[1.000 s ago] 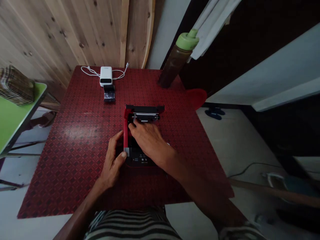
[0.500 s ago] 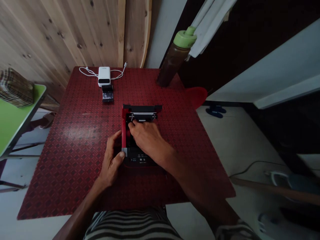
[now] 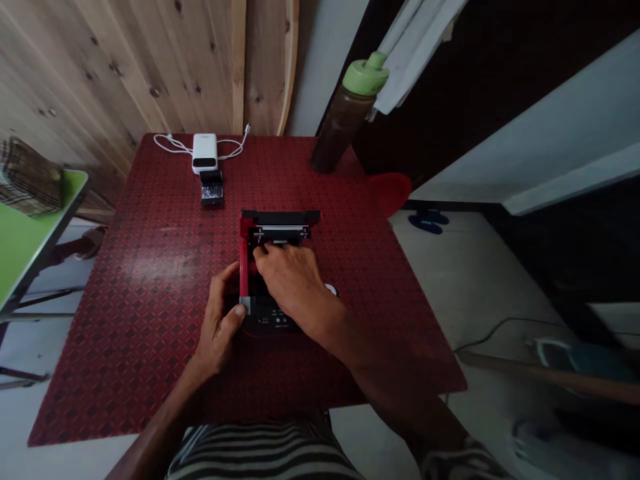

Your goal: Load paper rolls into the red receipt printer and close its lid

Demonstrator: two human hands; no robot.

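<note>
A small red and black machine, which looks like a label printer (image 3: 244, 267), lies on the table with its lid (image 3: 283, 218) raised at the far side. Below the lid a roller on a metal shaft shows. My left hand (image 3: 219, 317) grips the machine's left side, thumb on the grey front corner and fingers along the outer wall. My right hand (image 3: 290, 273) reaches into the open bay, its fingers curled and pointing down near the roller. Whatever those fingertips hold or press is hidden beneath the hand. A white round part (image 3: 331, 289) peeks out right of the wrist.
On the red patterned table (image 3: 165, 320), a white power bank (image 3: 205, 148) with a cable lies at the back left, a small black box-like piece (image 3: 212, 190) against it. A green-capped bottle (image 3: 343, 120) stands at the back right. A red stool (image 3: 393, 193) is beyond the right edge.
The view has shifted slightly, moving everything a little to the left. My right hand stays inside the machine with a small shift, and the white round part now shows beside the wrist.
</note>
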